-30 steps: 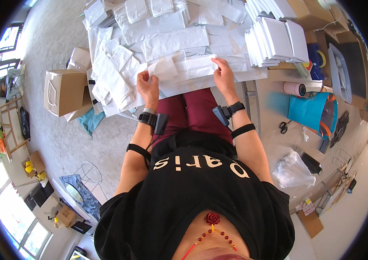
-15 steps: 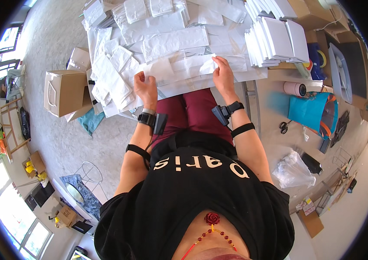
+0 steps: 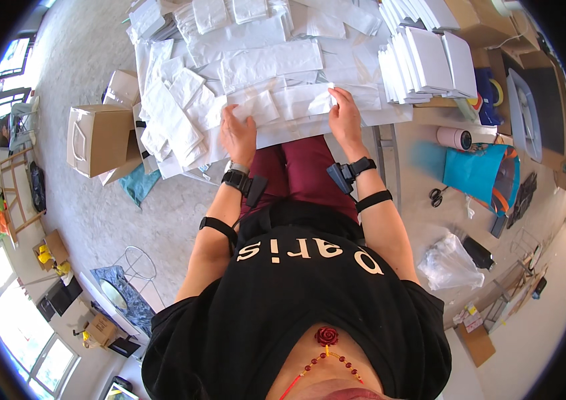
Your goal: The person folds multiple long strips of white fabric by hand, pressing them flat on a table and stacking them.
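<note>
A long, thin white plastic bag (image 3: 296,103) lies crosswise along the table's near edge, with a folded flap (image 3: 259,107) on its left part. At the flap's left end, my left hand (image 3: 237,137) is closed, fingers curled against the white film. My right hand (image 3: 345,119) pinches the bag's upper edge between thumb and fingertips, right of the middle. Just beyond, another flat white bag (image 3: 269,63) lies crosswise. Left of my left hand is a loose pile of folded white bags (image 3: 176,120).
Stacks of white folded packets (image 3: 429,63) stand at the table's right. Cardboard boxes (image 3: 99,141) sit on the floor at left. To the right are a pink cylinder (image 3: 454,138), a blue bag (image 3: 476,175), scissors (image 3: 436,196) and a clear plastic bag (image 3: 453,262).
My left hand has moved right and slightly nearer me, and the flap beside it has shifted right and lies flatter. My right hand has barely moved, still pinching the bag.
</note>
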A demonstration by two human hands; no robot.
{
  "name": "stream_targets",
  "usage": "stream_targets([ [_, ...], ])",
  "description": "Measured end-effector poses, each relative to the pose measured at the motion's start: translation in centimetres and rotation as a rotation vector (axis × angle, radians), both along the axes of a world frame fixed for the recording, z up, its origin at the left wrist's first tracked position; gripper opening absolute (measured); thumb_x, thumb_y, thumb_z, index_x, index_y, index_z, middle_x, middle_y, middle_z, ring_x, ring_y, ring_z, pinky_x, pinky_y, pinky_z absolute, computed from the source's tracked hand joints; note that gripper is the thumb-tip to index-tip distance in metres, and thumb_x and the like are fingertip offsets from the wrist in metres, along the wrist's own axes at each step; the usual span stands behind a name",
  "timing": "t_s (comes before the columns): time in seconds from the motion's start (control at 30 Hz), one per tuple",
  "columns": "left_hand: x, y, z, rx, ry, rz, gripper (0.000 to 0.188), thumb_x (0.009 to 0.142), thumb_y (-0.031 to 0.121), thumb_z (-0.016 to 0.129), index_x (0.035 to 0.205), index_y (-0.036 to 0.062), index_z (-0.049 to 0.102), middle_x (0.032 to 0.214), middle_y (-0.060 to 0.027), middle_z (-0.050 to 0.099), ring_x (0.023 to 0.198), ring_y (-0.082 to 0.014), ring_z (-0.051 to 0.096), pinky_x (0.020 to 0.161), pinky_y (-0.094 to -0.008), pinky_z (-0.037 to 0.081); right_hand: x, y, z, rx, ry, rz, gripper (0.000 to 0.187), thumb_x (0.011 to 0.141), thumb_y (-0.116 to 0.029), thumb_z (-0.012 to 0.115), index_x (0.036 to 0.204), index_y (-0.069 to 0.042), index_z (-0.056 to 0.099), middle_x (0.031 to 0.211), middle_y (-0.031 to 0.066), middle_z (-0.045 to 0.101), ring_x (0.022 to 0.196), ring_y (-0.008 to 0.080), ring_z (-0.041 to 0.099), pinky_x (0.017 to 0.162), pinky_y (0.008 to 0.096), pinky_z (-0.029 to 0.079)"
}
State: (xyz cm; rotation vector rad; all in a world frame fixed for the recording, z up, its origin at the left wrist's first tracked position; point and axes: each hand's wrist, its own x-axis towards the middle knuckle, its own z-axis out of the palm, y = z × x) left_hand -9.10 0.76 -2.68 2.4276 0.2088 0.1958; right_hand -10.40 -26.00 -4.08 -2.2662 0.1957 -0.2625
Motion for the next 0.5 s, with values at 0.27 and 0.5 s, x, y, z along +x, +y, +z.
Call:
stream_targets([
  [0.27,0.0,-0.5,0.6,-0.003,-0.079,-0.044,0.049,0.077,-0.003,0.072,0.123,-0.0003,0.058,0.120,-0.0227,0.056,0.121,-0.0428,0.051,0.106,-0.0491,0.042,-0.1,0.1,0.1,-0.016,-0.020,0.000,0.044,0.091,0.008,0.054,0.132,-0.004,0.066,0.139,0.0148,0.062,0.113,0.0330,0.067,0.092,0.0382,0.055],
  [0.5,0.4,-0.7,-0.5,-0.085,-0.108,-0.057,0.046,0.076,-0.006,0.067,0.121,-0.0016,0.058,0.119,-0.0239,0.055,0.121,-0.0432,0.052,0.106,-0.0489,0.043,-0.1,0.6,0.6,-0.029,-0.008,0.004,0.044,0.092,0.006,0.055,0.133,-0.005,0.065,0.138,0.0137,0.063,0.113,0.0333,0.067,0.092,0.0381,0.056],
])
